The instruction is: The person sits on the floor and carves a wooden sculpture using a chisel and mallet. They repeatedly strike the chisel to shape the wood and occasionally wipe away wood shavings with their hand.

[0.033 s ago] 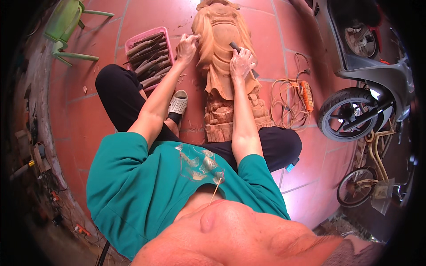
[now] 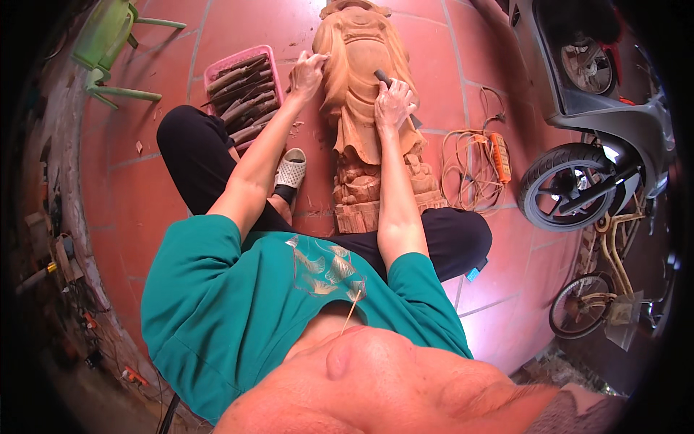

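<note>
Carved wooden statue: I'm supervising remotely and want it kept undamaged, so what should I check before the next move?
1. Statue supported: ok, lying on the tiled floor.
2. Right hand gripping the dark tool: ok, fingers wrapped around it.
3. Left hand away from the tool: ok, apart, at the statue's left side.
4. Tool's working edge sound: cannot tell, too small to see.
5. Cord off the statue's base: cannot tell, loops lie close beside it.
</note>
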`<state>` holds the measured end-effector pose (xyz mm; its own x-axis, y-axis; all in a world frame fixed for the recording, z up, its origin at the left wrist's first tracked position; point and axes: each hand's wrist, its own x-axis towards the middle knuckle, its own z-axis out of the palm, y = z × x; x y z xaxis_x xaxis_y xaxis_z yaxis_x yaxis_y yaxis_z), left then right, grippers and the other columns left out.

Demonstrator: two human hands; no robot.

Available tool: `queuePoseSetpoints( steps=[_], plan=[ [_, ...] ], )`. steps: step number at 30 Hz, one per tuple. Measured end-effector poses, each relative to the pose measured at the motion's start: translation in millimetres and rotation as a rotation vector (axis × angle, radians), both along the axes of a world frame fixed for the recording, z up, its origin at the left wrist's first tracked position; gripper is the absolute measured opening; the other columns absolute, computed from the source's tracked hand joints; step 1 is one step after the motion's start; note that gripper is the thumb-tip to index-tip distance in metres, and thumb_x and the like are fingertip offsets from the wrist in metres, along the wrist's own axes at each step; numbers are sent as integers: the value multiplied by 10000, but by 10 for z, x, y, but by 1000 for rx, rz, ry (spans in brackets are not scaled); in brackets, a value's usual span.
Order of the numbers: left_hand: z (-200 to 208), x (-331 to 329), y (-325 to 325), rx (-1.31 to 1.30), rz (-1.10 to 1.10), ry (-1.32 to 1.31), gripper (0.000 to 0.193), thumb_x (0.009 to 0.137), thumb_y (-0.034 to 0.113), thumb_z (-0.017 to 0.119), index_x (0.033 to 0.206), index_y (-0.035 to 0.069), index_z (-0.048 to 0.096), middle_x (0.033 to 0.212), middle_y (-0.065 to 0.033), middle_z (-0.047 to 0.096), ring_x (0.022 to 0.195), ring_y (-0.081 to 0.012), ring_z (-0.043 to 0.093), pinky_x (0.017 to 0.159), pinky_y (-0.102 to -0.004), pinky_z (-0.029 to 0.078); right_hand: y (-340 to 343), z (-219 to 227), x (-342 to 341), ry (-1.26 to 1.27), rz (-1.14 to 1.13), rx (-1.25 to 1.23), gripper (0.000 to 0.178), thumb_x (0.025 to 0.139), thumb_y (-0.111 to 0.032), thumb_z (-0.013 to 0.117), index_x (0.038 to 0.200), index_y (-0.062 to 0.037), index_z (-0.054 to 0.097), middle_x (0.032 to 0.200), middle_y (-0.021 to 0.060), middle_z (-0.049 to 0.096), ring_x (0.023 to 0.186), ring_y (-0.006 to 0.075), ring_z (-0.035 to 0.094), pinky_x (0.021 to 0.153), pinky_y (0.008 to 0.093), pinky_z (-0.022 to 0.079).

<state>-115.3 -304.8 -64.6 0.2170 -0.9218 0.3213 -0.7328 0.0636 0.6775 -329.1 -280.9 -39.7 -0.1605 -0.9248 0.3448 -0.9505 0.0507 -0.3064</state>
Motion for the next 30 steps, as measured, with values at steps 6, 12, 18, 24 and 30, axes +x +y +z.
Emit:
queuePoseSetpoints(
  steps=[6,12,18,24,30],
  plan=[
    [-16,-21,-277,49,-7,-197,216,938,101,514,1051,166,685,948,-147,608,859,-365,648,724,-478,527,-44,-11,123,2,31,-60,323,940,-408,574,1125,-146,607,1102,29,573,1069,243,550,875,527,411],
    [-216,-13,163,17,-77,-300,308,876,55,488,1089,149,690,1007,-168,589,889,-370,657,762,-479,559,-63,-53,86,104,3,-67,316,910,-409,616,1124,-176,611,1088,-8,563,1057,208,539,817,475,402],
    [-475,267,478,265,-52,-114,206,852,67,546,957,130,712,956,-180,632,909,-362,658,774,-483,541,-70,-109,74,94,37,-170,320,900,-405,628,1126,-180,606,1083,-13,560,1036,203,546,799,464,418],
    [-7,98,-268,-116,81,99,139,840,150,662,956,133,738,916,-137,664,842,-323,655,759,-439,510,-109,-87,77,86,7,-127,308,907,-397,620,1116,-171,608,1080,-13,565,1041,205,551,812,485,420],
    [-112,-88,-449,32,165,78,148,839,227,696,882,86,702,893,-139,656,848,-325,652,745,-460,504,-92,-106,89,107,12,-123,304,912,-399,616,1109,-168,610,1081,-16,558,1041,198,547,805,475,414]
  ],
)
